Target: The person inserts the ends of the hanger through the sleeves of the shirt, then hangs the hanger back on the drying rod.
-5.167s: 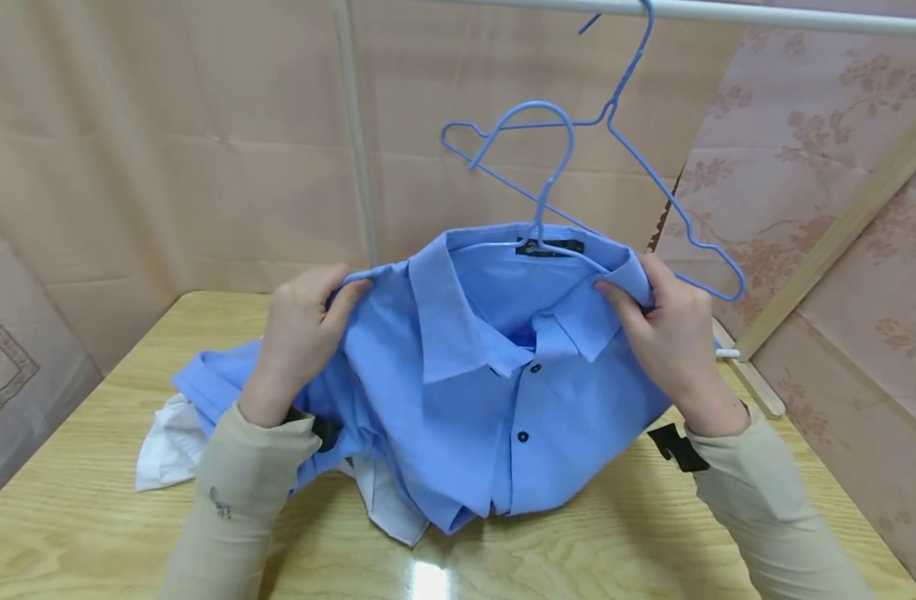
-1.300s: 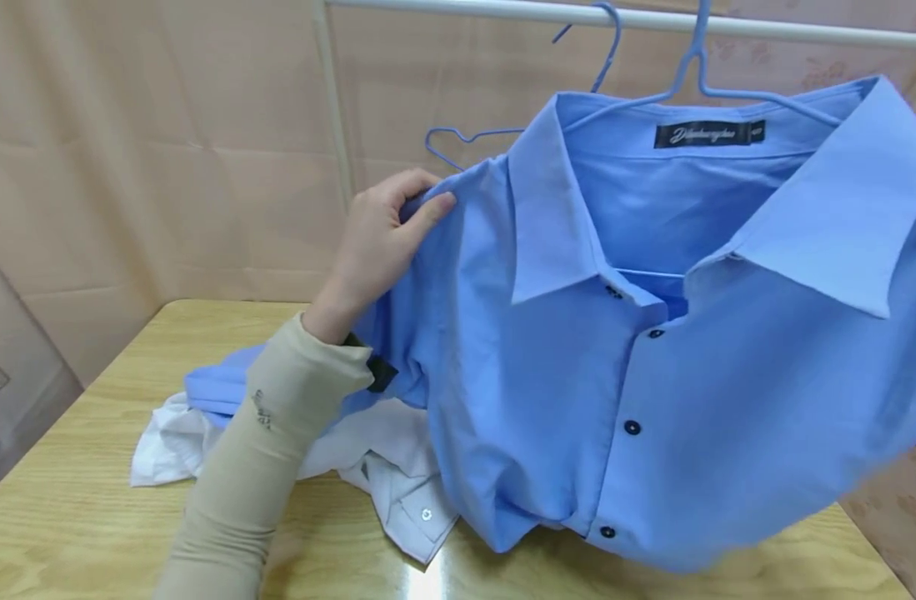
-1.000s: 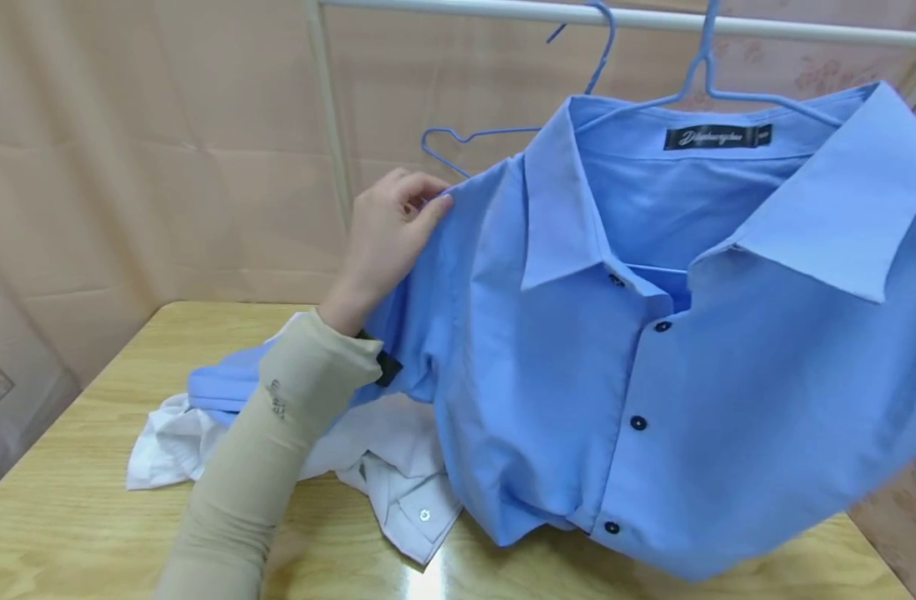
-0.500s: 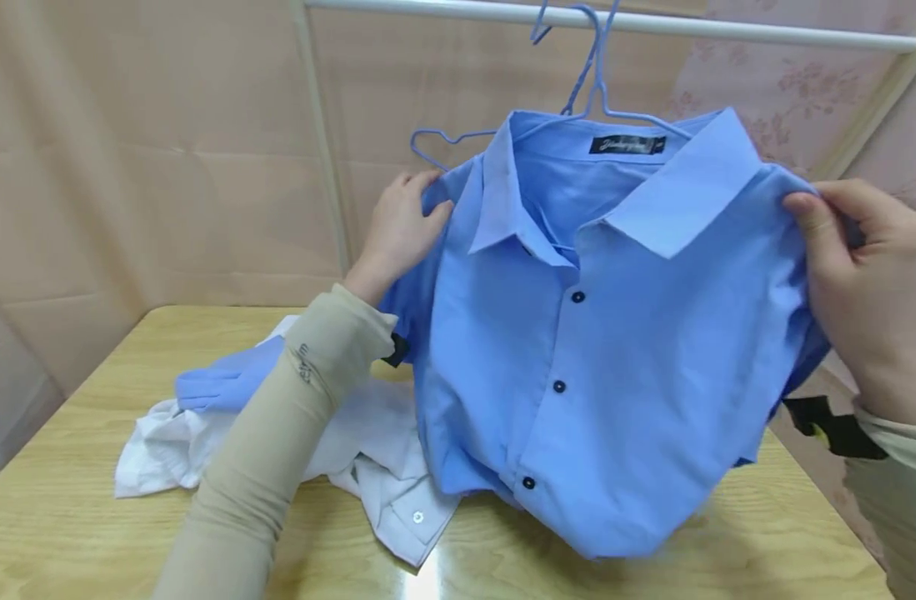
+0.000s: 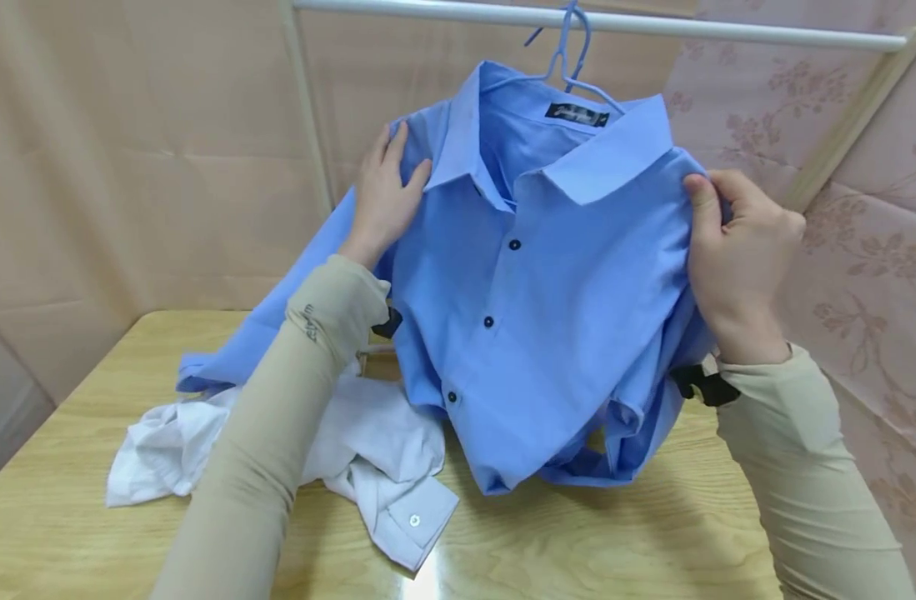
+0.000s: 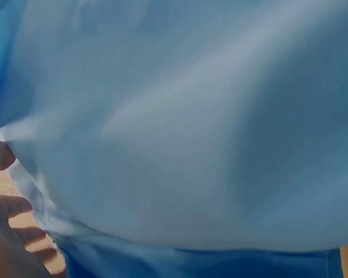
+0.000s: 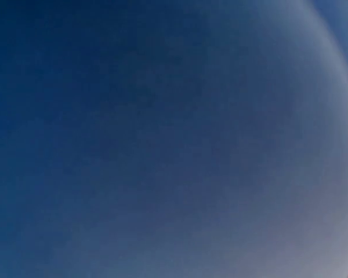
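A blue button-up shirt [image 5: 548,308] with black buttons hangs on a blue wire hanger [image 5: 561,58], whose hook overlaps the white rail in the head view. My left hand [image 5: 386,196] rests on the shoulder at the left with its fingers extended. In the left wrist view, the spread fingers [image 6: 23,234] show beside the fabric's edge. My right hand [image 5: 746,250] pinches the other shoulder between thumb and fingers. Blue cloth fills most of the right wrist view, hiding that grip. One long sleeve [image 5: 277,304] slopes down to the left; the other bunches below my right hand.
A crumpled white shirt [image 5: 367,442] lies on the wooden table [image 5: 578,550], partly behind my left forearm. The white rail [image 5: 728,32] crosses above. Behind the shirt's hanger, a second blue hanger [image 5: 582,50] shows its hook. Patterned cloth [image 5: 863,283] backs the right side.
The shirt and its hanger have risen to the rail, and the right hand has come back into view at the shoulder. The left fingers have straightened from their pinch; the sleeve has lifted.
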Motion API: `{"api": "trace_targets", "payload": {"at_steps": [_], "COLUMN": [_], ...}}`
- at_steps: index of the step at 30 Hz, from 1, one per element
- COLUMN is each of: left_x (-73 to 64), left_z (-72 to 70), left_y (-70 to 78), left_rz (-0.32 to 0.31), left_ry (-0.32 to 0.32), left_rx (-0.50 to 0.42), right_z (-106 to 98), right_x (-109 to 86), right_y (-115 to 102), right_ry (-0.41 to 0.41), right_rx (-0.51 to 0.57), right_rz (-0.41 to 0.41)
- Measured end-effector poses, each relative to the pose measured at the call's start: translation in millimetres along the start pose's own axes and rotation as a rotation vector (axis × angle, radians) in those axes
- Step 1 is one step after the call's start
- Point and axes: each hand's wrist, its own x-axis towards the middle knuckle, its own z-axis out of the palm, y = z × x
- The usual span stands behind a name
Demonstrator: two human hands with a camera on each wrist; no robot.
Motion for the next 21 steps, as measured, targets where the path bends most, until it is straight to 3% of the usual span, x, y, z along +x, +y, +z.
{"api": "trace_targets", "payload": {"at_steps": [10,16,21], "left_x": [3.9,-2.8,-10.1], "left_z": [1.4,9.2,21.1], "left_y": [-5.6,-11.2,-13.6], "left_rz": [-0.237,-0.306,-0.357], "left_ry": [-0.092,-0.145,-0.191], "left_rx": [0.053,0.088,0.213], "right_z": [22,29,39], "right_x": [-2.7,-13.8,-25.5], "right_y": [-2,-7,-8], "right_ry": [-0.002,-0.031,-0.021], "right_rx": [-0.018,-0.035,-0.082], "right_rz": [-0.022,-0.095,-0.184]}}
